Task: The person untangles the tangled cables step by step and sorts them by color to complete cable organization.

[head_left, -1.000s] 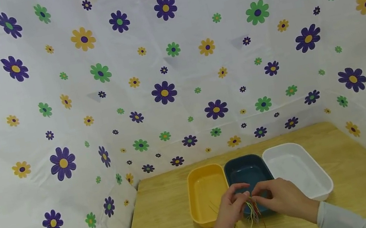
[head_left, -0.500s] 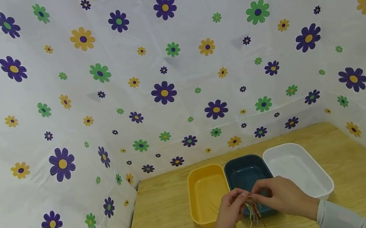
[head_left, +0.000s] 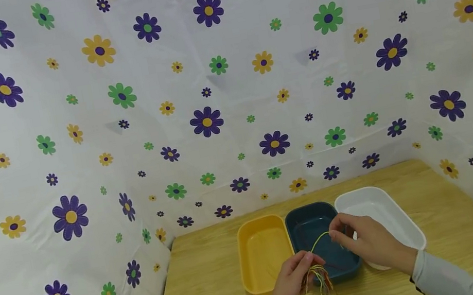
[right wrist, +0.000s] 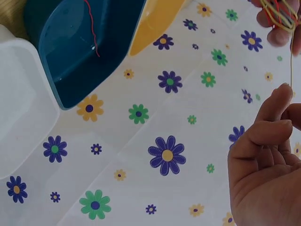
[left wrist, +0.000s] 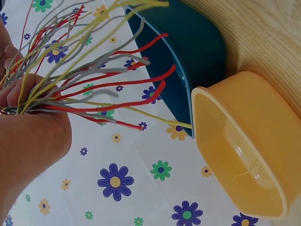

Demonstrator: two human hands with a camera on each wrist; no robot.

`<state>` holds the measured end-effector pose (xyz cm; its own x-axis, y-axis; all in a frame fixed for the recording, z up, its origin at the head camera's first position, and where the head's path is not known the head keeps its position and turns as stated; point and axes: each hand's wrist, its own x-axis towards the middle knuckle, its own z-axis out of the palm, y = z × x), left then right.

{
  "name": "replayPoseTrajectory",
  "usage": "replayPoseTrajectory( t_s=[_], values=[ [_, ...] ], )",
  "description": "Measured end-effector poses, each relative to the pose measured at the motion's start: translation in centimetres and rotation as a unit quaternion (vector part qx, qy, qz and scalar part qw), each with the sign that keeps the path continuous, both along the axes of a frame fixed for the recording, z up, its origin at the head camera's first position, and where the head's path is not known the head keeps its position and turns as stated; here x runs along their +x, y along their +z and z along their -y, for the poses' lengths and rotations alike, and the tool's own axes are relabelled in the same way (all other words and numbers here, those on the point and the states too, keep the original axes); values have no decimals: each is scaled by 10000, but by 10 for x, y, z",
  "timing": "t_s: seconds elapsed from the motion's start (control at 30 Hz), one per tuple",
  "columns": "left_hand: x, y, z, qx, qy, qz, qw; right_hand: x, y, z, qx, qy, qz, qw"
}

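My left hand [head_left: 287, 282] grips a bundle of thin cords [head_left: 320, 279] in front of the trays. In the left wrist view the loose ends of red, grey and yellow cords [left wrist: 108, 84] fan out past the fingers. My right hand [head_left: 371, 239], up and to the right, pinches one yellow cord [head_left: 319, 241] between thumb and fingertip. That cord runs in an arc back to the left hand. From the right wrist view, it looks like a taut line [right wrist: 291, 70] between the two hands.
Three trays stand side by side on the wooden table [head_left: 208, 261]: yellow [head_left: 264, 247], dark blue [head_left: 315, 215] and white [head_left: 391, 215]. One red cord [right wrist: 92, 30] lies in the blue tray, and a thin yellow cord [left wrist: 248, 172] in the yellow one. Flower-printed cloth [head_left: 203, 59] surrounds the table.
My right hand has moved up and right, away from the left, drawing a yellow cord out of the bundle. The left hand has shifted slightly down and left, still holding the cords.
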<state>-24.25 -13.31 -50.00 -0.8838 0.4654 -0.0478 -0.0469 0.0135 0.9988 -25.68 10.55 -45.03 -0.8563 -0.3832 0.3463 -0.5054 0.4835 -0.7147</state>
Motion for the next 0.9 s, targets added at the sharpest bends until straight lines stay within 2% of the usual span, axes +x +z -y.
replayPoseTrajectory(
  t_s=[0.2, 0.37, 0.53, 0.7, 0.9],
  values=[
    [3, 1, 0, -57, -57, -88, 9999, -5, 2, -10, -569, -17, 365, 9977],
    [5, 3, 2, -196, 70, -210, 9996, -9, -1, -19, -684, 146, 517, 9962],
    [6, 6, 4, -171, 252, -210, 9993, -12, -5, -33, -452, 696, 551, 9950],
    [3, 7, 8, -79, -44, -92, 9999, -14, -13, -53, -73, 1318, 447, 9902],
    [0, 4, 10, -197, -208, -140, 9995, -13, -16, -68, 217, 2135, 467, 9756]
  ],
)
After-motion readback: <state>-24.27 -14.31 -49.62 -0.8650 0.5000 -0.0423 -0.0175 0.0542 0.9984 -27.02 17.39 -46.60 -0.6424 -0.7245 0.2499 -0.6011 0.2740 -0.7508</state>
